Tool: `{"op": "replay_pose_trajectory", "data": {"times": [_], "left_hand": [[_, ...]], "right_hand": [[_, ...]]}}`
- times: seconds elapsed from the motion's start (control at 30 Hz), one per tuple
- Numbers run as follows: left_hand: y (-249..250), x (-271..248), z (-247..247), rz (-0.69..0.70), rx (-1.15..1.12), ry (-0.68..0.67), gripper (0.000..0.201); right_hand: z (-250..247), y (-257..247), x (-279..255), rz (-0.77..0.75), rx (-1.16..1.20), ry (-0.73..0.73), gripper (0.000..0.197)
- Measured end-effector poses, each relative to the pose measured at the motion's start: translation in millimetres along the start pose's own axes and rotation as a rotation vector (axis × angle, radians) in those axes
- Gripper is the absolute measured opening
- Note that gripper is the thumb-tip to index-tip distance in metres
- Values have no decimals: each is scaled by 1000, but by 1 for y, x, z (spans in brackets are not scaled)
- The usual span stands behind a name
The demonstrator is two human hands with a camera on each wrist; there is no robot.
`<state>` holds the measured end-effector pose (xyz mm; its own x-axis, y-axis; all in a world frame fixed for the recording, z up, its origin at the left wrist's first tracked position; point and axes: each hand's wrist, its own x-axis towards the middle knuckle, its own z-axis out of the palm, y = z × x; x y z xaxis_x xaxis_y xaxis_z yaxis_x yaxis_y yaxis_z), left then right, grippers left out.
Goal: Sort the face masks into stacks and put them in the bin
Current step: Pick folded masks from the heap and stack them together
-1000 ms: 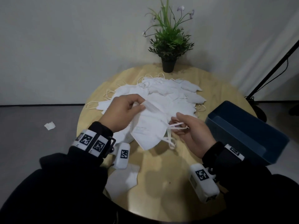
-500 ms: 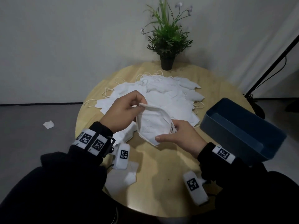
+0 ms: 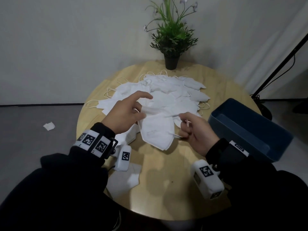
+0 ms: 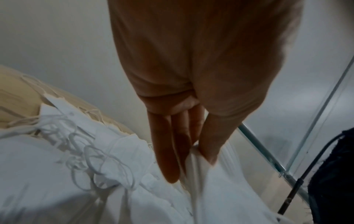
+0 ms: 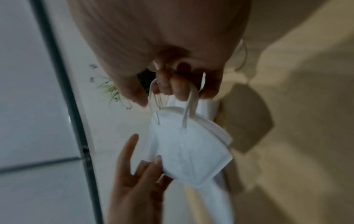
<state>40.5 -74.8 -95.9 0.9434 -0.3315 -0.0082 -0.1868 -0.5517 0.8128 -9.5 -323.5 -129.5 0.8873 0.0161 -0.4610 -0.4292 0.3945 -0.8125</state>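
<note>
Setting: round wooden table (image 3: 166, 189) against a pale grey wall, grey floor to either side.
Held mask: white folded face mask (image 3: 156, 130) hangs above the table between the two hands — its pointed lower corner is nearest the person.
Left hand: left hand (image 3: 124, 114) pinches the mask's upper left edge between thumb and the lower fingers; the left wrist view shows cloth caught between thumb and fingers (image 4: 172, 151). The forefinger points out straight over the pile.
Right hand: right hand (image 3: 198, 132) has its fingers curled round the mask's thin ear loops (image 5: 189, 106) — in the right wrist view the loops run from those fingers down to the mask's ribbed edge.
Pile: loose heap of white face masks (image 3: 175, 90) lies just beyond both hands, some ear loops straying onto the bare wood past the left hand.
Bin: dark blue bin (image 3: 250, 129) stands to the outer side of the right hand, near it, at the table's edge.
Near the left wrist: flat white mask (image 3: 123, 182) lies on the table below the wrist, partly under the sleeve.
Beyond the pile: potted green plant (image 3: 171, 39) in a dark pot.
Floor: crumpled white scrap (image 3: 49, 126), well apart to the outer side of the left hand.
Far right: black stand leg (image 3: 283, 64) slanting down past the bin.
</note>
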Motion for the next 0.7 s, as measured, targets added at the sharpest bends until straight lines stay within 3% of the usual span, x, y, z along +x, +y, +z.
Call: {"op": "replay_pose_trajectory", "data": {"times": [0.07,0.13,0.17,0.3,0.43,0.5,0.63,0.7], "left_hand": [[-1,2,-1,-16,-21,-32,51],[-2,2,-2,-51,-36,-99,43],[-3,1,-1,-76,-30,-142,39],[-5,-5,9,-159,27,-333,32],[-4,-20,34,-206,169,-431,36],[-6,-28,51,-262,194,-462,35],[-16,-33,68,-217,480,-464,41],[-17,-29,53,-200,546,-407,44]], "right_hand": [[-2,3,-4,-100,-342,16,22],[-5,5,-8,-116,-536,-21,16],[-7,7,-8,-106,-594,-50,22],[-18,11,-9,29,-814,-138,37],[-25,18,-13,165,-1031,-214,20],[-28,20,-13,66,-1228,-141,5],[-26,22,-14,-256,-1459,-9,52],[-19,20,-19,-427,-1429,-45,50]]}}
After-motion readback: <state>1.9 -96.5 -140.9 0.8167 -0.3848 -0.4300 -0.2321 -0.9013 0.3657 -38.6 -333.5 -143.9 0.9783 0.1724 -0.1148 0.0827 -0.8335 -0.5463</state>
